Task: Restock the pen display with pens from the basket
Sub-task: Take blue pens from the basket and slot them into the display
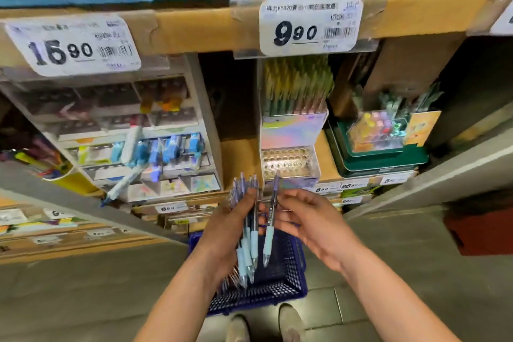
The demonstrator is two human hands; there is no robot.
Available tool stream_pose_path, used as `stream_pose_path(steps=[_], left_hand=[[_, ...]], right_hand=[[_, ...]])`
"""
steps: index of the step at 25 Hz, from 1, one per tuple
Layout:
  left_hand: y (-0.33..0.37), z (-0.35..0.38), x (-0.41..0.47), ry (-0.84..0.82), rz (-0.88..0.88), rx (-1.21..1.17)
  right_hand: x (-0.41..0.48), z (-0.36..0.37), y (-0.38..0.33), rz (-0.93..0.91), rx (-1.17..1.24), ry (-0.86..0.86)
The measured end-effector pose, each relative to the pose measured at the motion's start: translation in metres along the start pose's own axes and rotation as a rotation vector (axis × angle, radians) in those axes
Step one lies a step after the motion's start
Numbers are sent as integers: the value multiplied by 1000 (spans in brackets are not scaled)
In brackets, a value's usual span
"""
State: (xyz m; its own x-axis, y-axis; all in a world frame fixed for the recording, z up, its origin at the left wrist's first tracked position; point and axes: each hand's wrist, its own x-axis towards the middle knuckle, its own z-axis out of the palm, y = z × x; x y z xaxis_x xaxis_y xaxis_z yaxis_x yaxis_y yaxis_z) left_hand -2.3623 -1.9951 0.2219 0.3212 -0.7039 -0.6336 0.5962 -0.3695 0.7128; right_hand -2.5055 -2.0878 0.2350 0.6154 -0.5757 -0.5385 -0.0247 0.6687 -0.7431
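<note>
A wooden shelf edge [194,28] with a price tag [311,25] marked 9.90 is seen well above both hands. The pen display [291,130], an iridescent stepped box, stands just beyond the hands. Its rear tier is packed with upright pens, and its front tier of round holes [288,164] lies nearest the fingertips. A blue mesh basket [258,300] sits on the floor directly below the hands, with a few more pens visible inside it beneath the left wrist.

The left hand [230,230] is closed around a bundle of pens [254,241], which is held with clicker ends upward and tips pointing down toward the basket. The right hand [302,216] is held just beside the left. A single pen [268,241] is pinched between its thumb and forefingers, while the remaining fingers are loosely extended. This pen is kept nearly upright, close beside the bundle, its upper end reaching just short of the display's front tier.
</note>
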Motion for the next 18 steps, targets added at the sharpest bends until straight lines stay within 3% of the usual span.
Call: stream_pose_path(steps=[2, 7, 12, 18], left_hand=[[-6, -7, 27, 4, -10, -12], [-15, -16, 80, -17, 49, -106], [-21, -15, 108, -43, 77, -133], [-29, -20, 118, -44, 51, -138]], right_hand=[[27, -15, 3, -74, -6, 13], [94, -34, -25, -389, -198, 259], [135, -31, -32, -762, -599, 511], [146, -30, -16, -960, -961, 504]])
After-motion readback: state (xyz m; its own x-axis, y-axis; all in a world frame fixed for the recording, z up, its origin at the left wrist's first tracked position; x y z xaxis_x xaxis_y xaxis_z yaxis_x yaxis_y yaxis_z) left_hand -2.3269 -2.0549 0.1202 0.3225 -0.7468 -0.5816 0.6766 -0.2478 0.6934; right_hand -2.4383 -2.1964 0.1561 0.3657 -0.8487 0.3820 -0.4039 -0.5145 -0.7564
